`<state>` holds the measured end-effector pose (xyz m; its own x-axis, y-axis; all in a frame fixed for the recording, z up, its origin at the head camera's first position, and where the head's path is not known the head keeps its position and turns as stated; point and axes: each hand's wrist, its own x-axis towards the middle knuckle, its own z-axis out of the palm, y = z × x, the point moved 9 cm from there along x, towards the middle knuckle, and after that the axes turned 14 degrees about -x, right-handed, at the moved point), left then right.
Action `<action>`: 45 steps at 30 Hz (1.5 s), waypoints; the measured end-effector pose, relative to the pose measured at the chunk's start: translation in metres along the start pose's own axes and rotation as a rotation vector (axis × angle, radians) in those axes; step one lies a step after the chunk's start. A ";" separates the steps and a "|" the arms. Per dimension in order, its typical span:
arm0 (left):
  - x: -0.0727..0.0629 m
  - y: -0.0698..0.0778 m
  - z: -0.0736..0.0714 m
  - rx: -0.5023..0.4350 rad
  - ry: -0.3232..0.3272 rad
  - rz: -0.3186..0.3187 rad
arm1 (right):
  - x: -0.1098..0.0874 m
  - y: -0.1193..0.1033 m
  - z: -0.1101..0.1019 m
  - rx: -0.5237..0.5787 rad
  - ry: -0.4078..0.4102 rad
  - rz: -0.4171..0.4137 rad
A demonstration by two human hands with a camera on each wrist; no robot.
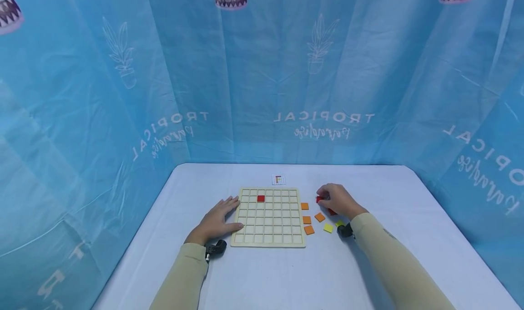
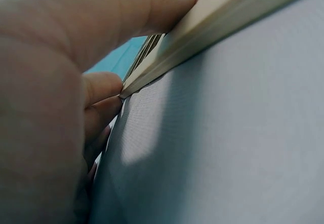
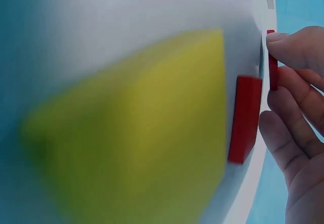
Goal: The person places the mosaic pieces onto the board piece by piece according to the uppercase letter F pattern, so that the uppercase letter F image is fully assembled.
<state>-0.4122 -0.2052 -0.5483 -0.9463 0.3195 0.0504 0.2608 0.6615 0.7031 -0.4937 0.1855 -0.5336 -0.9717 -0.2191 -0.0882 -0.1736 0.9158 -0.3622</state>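
A pale wooden grid board (image 1: 267, 245) lies on the table with one red tile (image 1: 260, 198) in an upper cell. My left hand (image 1: 216, 221) rests at the board's left edge, fingers spread, the thumb (image 2: 167, 8) touching the rim. To the right of the board, my right hand (image 1: 339, 200) pinches a second red tile (image 3: 273, 64) between thumb and fingertips, held on edge. Another red tile (image 3: 245, 120) lies just below those fingers, partly hidden by the hand in the head view. Close to the right wrist camera is a blurred yellow tile (image 3: 152, 133).
Several orange tiles (image 1: 307, 220) lie along the board's right side. Near the right wrist are yellow tiles (image 1: 328, 228). Behind the board lies a small printed card (image 1: 279, 179) with a coloured grid pattern. Blue curtains (image 1: 262, 82) surround the white table (image 1: 262, 278).
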 end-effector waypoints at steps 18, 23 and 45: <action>-0.001 0.000 0.000 0.014 0.006 -0.012 | 0.016 -0.031 -0.008 -0.039 0.026 -0.081; -0.001 0.000 0.001 0.022 0.005 -0.012 | 0.018 -0.045 -0.007 -0.054 0.021 -0.149; -0.002 0.001 -0.001 -0.009 0.011 0.008 | 0.023 -0.100 0.000 -0.067 0.033 -0.290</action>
<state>-0.4103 -0.2056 -0.5467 -0.9462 0.3174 0.0634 0.2665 0.6528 0.7091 -0.4988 0.0883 -0.4995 -0.8845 -0.4648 0.0404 -0.4537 0.8369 -0.3061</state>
